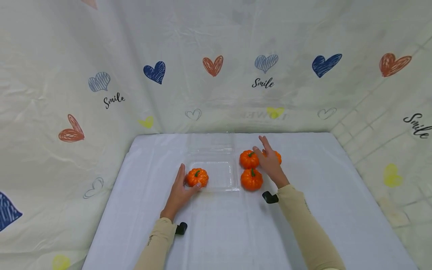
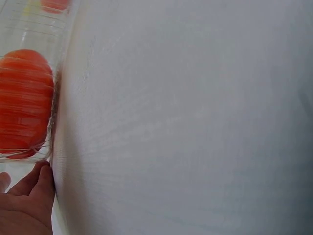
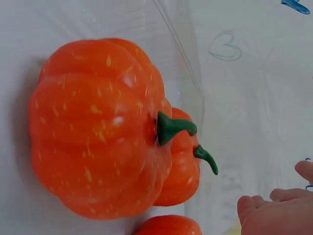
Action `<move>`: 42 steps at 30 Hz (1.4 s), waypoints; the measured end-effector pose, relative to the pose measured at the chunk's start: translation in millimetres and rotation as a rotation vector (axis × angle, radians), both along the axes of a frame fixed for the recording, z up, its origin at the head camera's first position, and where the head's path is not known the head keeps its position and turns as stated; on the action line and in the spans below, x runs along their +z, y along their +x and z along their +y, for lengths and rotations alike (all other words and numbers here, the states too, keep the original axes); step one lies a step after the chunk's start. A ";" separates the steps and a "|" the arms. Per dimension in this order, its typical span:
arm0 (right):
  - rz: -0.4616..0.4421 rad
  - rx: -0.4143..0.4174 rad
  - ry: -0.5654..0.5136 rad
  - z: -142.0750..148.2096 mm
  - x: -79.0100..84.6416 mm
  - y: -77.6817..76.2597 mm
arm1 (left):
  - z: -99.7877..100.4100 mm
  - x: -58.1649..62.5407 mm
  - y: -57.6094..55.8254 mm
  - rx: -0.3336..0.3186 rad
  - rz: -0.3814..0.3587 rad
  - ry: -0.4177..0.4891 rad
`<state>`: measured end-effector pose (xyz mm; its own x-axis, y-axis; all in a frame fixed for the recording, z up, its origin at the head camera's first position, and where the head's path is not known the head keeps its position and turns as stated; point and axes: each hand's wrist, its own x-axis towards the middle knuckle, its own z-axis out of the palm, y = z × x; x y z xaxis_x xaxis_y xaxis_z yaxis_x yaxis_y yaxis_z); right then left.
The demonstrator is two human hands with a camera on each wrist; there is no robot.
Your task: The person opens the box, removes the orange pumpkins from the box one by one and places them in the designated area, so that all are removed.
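Observation:
A clear plastic clamshell box (image 1: pixel 221 176) lies with its lid (image 1: pixel 210 142) folded back, and one small orange pumpkin (image 1: pixel 197 177) sits at the left inside it. My left hand (image 1: pixel 179 193) rests against the box's left front corner, fingers straight along the side and thumb by the front rim. The left wrist view shows its fingertips touching the box's end. To the right of the box, my right hand (image 1: pixel 270 163) hovers with fingers extended, partly covering a pumpkin (image 1: pixel 278 156). Beside it are a back pumpkin (image 1: pixel 249 159) and a front pumpkin (image 3: pixel 98 132) with a green stem.
A white cloth (image 1: pixel 229 232) covers the table. Behind and at both sides hangs a pale curtain (image 1: pixel 233 33) printed with hearts and words. Small black wrist cameras show below each hand.

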<state>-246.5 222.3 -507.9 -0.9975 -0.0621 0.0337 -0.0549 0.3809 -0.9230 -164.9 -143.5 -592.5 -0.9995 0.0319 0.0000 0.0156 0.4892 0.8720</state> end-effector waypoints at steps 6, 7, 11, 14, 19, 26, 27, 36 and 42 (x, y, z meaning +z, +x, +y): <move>-0.017 0.108 -0.053 -20.5 -0.1 3.1 | -0.1 -0.9 -0.5 0.000 0.008 0.003; -0.019 0.125 -0.062 -24.0 -0.2 3.5 | -0.2 -1.0 -0.4 0.002 0.003 0.006; -0.023 0.167 -0.061 -36.4 -0.2 5.5 | -0.4 -1.4 0.3 0.006 -0.014 0.012; -0.022 0.198 -0.059 -44.8 -0.7 6.6 | -0.4 -1.8 0.5 0.007 -0.018 0.010; 0.008 0.260 -0.093 -59.8 -2.2 8.2 | -0.6 -2.1 0.2 0.007 -0.016 0.006; 0.024 0.361 -0.170 -77.9 -9.2 11.6 | -0.2 -0.7 0.5 0.005 -0.023 0.017; 0.023 0.372 -0.176 -80.6 -10.2 12.4 | 0.0 -0.6 0.4 0.005 -0.023 0.017; -0.064 0.427 -0.126 -107.4 -15.3 18.4 | 0.5 -1.5 -0.8 0.009 -0.011 0.005; -0.078 0.500 -0.141 -121.0 -25.6 20.5 | -0.9 -2.2 -1.5 -0.002 -0.002 -0.007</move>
<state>-226.0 101.3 -533.5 -0.8468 -0.5319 0.0032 -0.1279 0.1977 -0.9719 -166.4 -144.4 -594.8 -0.9994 0.0337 -0.0022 0.0148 0.4956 0.8684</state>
